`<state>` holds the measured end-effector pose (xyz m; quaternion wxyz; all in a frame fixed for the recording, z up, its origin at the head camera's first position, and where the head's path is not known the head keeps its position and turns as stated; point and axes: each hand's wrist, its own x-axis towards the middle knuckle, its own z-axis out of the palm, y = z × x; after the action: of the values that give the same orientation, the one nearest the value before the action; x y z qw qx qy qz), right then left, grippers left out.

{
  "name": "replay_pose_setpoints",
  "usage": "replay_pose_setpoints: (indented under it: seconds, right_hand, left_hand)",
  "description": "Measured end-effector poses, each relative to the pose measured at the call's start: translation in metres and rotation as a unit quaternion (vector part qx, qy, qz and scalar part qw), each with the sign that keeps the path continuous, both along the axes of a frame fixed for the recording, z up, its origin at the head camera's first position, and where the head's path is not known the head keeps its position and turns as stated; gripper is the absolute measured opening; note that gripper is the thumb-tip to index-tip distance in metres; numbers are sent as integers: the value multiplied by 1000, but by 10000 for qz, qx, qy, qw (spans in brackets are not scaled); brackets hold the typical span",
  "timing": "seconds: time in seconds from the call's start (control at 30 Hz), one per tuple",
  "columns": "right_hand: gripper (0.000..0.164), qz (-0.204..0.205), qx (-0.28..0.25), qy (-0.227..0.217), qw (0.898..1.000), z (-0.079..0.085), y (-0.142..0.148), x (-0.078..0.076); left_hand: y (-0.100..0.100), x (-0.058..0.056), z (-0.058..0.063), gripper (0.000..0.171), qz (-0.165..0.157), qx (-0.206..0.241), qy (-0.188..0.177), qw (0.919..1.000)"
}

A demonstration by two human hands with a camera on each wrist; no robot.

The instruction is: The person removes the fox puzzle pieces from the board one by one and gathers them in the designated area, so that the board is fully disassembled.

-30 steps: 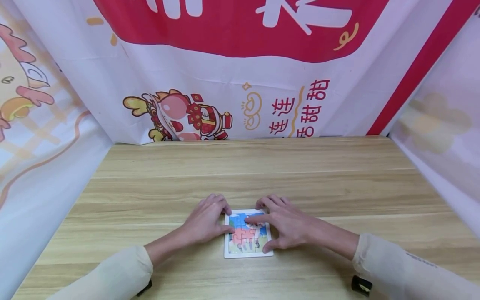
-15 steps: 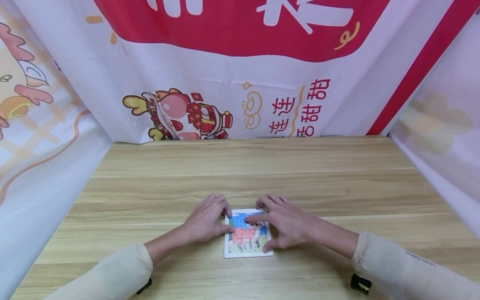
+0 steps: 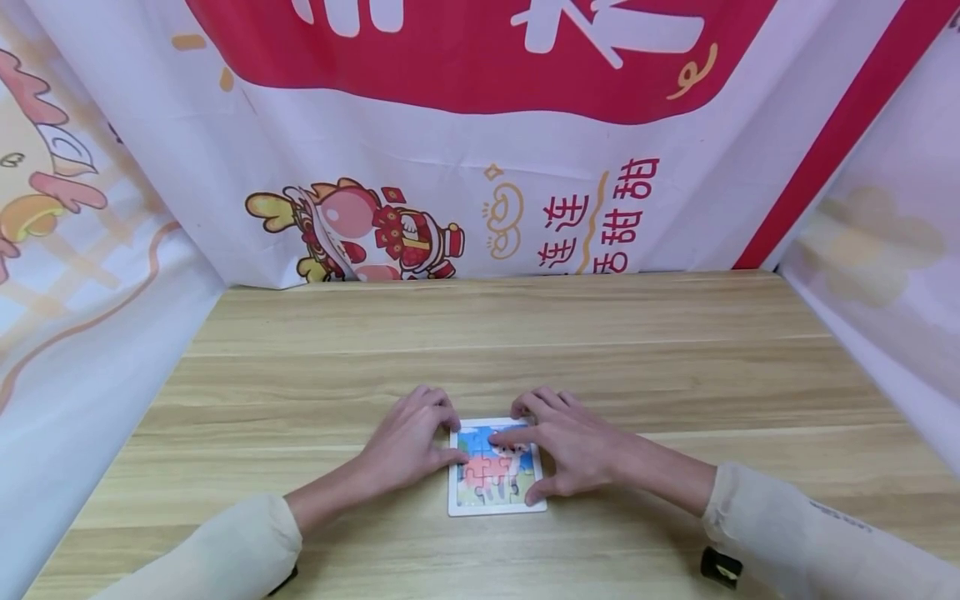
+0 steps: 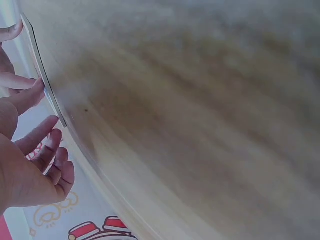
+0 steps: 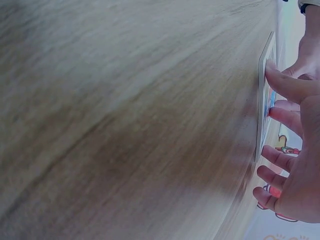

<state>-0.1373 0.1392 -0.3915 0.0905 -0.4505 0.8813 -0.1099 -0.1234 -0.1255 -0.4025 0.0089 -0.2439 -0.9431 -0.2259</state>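
While both hands touch the same thing, the small jigsaw puzzle (image 3: 487, 468) lies flat between them, pieces sitting inside a white frame (image 3: 498, 511). From where I stand, left hand (image 3: 411, 442) is at the puzzle's left side: thumb reaching across the border to the pieces, index fingertip at the far left corner, other fingers loosely bent. Its thumb and index are apart, not wrapped around anything. Right hand (image 3: 581, 450) spans the opposite side: index fingertip on the blue pieces, thumb at the near right corner, another fingertip by the far edge. Those fingers are spread too, not clamped; how hard they press, I can't tell. Picture between the grips: pink-bodied animal, pale legs, blue above, some of it hidden under the right index. Wooden table (image 3: 480, 333) runs under the hands and out past them on every side I can make out. Behind each hand, a pale sleeve: left sleeve (image 3: 217, 550), right sleeve (image 3: 817, 533), a black band (image 3: 722, 568) showing below the right one. Beyond both hands, past the table's far edge, hangs a white cloth (image 3: 420, 137) with a big red panel (image 3: 465, 67), a cartoon figure (image 3: 367, 233) and red lettering (image 3: 600, 221).
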Motion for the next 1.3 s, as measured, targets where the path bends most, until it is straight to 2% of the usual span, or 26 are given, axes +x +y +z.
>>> replay_pose_setpoints:
  seconds: [0.27, 0.8, 1.13, 1.3]
  right_hand:
    - [75, -7, 2, -42, 10000, 0, 0, 0]
    - [75, 5, 51, 23, 10000, -1, -1, -1]
    - [75, 2, 33, 26, 10000, -1, -1, -1]
    - [76, 13, 27, 63, 10000, 0, -2, -1]
  left_hand:
    - [0, 0, 0, 30, 11, 69, -24, 10000]
    - [3, -6, 1, 38, 92, 108, -543, 9984]
    - [2, -7, 1, 40, 47, 70, -678, 9977]
    - [4, -5, 1, 32, -84, 86, -645, 9978]
